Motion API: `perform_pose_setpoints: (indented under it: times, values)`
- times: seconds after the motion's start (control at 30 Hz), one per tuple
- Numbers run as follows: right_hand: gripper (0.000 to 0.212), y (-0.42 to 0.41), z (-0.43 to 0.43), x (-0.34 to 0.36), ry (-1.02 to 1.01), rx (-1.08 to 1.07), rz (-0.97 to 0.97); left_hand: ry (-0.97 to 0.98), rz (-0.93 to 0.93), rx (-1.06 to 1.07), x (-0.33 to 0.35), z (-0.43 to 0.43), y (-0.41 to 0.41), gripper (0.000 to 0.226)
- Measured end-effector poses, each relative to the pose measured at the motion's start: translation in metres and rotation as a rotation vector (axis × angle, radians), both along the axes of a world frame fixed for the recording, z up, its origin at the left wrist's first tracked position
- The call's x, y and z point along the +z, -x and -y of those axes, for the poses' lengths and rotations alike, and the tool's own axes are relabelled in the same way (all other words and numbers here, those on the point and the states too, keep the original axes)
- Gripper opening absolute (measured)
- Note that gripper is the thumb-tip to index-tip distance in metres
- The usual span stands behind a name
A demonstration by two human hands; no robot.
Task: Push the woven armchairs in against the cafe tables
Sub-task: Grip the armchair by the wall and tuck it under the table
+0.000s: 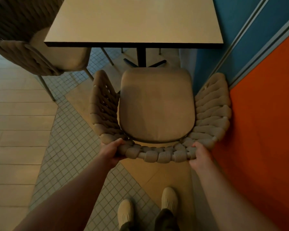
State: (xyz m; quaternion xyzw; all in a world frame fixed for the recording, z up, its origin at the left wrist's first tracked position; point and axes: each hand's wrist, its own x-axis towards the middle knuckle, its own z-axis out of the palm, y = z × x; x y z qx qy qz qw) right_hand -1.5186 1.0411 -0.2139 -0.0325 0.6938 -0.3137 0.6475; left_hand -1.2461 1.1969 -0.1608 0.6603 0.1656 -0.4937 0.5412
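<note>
A woven armchair (pixel 157 105) with a beige seat cushion stands in front of me, facing a square cafe table (pixel 133 22). The front of its seat sits just short of the table's near edge. My left hand (pixel 113 151) grips the left end of the thick braided backrest rim. On the right end of the same rim my right hand (pixel 199 155) holds on with curled fingers. A second woven armchair (pixel 28 52) stands at the table's left side, angled and partly tucked under the tabletop.
A blue and orange wall (pixel 257 97) runs close along the chair's right arm. The table's black pedestal base (pixel 142 61) stands under the tabletop ahead of the seat. My two shoes (pixel 147 209) are on the tiled floor behind the chair.
</note>
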Motion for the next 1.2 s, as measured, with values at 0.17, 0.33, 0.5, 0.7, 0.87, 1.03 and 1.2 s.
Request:
perform_pose_setpoints:
  times: [0.17,0.33,0.5,0.7,0.87,1.03,1.2]
  values:
    - [0.059,-0.01,0.018,0.001,0.018,0.01,0.006,-0.018,0.003,0.013,0.001,0.018,-0.006,0.066]
    - [0.049,-0.025,0.046,0.003,0.034,0.054,-0.004,-0.028,0.03,-0.01,0.005,0.042,-0.016,0.06]
    - [0.072,-0.037,0.067,0.004,0.05,0.065,0.02,-0.016,0.009,-0.015,0.01,0.062,-0.025,0.052]
    - [0.056,-0.051,0.084,0.004,0.07,0.045,0.042,-0.022,0.053,-0.003,0.013,0.083,-0.038,0.06]
    - [0.048,-0.062,0.098,0.005,0.054,0.043,0.046,-0.032,0.056,-0.019,0.017,0.099,-0.047,0.063]
    - [0.046,-0.065,0.101,0.009,0.049,0.034,0.04,-0.043,0.051,-0.032,0.021,0.104,-0.048,0.066]
    - [0.048,-0.066,0.096,0.012,0.055,0.041,0.044,-0.014,0.054,-0.035,0.026,0.102,-0.042,0.047]
